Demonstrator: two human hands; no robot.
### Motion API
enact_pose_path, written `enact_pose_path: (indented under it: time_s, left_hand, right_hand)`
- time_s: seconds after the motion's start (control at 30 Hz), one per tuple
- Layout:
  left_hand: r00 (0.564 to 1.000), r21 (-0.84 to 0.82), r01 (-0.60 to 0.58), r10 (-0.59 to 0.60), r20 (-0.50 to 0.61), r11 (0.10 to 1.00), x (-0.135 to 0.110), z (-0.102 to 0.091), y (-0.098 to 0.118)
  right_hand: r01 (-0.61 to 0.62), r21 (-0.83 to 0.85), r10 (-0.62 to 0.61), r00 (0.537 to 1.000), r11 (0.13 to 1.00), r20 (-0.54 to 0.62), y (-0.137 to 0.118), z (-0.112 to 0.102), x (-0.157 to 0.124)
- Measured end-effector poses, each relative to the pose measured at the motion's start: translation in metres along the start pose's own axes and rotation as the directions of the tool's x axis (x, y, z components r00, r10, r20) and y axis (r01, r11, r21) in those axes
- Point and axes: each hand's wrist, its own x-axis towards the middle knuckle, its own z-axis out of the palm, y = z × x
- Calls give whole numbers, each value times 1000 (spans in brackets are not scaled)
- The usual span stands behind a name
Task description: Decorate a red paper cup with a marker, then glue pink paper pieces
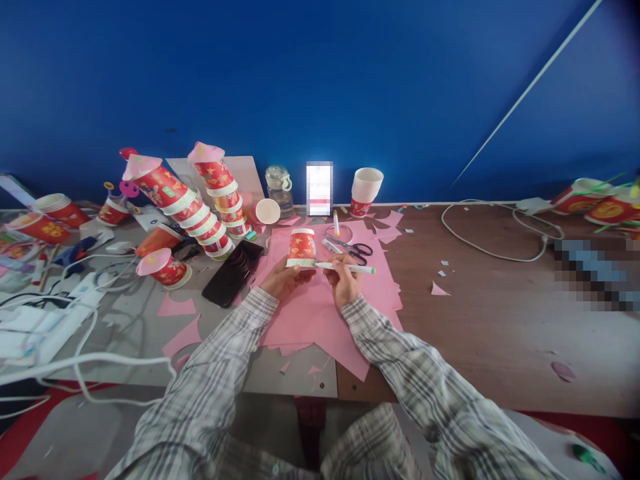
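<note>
A red paper cup (301, 247) stands upside down on a stack of pink paper (320, 313) in the middle of the table. My left hand (283, 279) is closed around the cup's lower rim from the left. My right hand (341, 279) pinches a white marker with a green cap (350, 268), held level, its tip touching the cup's rim. Black-handled scissors (353, 249) lie just behind the marker on the pink paper.
Leaning stacks of red cups (200, 207) with pink paper lids stand at the left, a black phone (233, 272) beside them. White cups (366, 190), a glass jar (279, 190) and a lit screen (319, 188) line the blue wall. Cables (495, 243) run right; wires clutter the left.
</note>
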Motion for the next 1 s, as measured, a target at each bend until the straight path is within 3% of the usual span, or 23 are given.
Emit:
enact_pose_path:
  time_s: [0.13, 0.33, 0.73, 1.0]
  left_hand:
    - [1000, -3, 1, -1, 9, 1000, 0, -2, -2]
    - [1000, 1, 6, -6, 24, 1000, 2, -5, -2]
    - [999, 26, -5, 4, 43, 1000, 1, -3, -1]
    - [998, 19, -4, 3, 62, 1000, 3, -6, -1]
  right_hand:
    - [-13, 6, 13, 1000, 1000, 16, 2, 0, 1]
    - [10, 11, -9, 999, 1000, -49, 3, 0, 3]
    - [107, -47, -103, 992, 993, 71, -1, 1, -1]
    - [51, 33, -53, 996, 998, 74, -1, -1, 1]
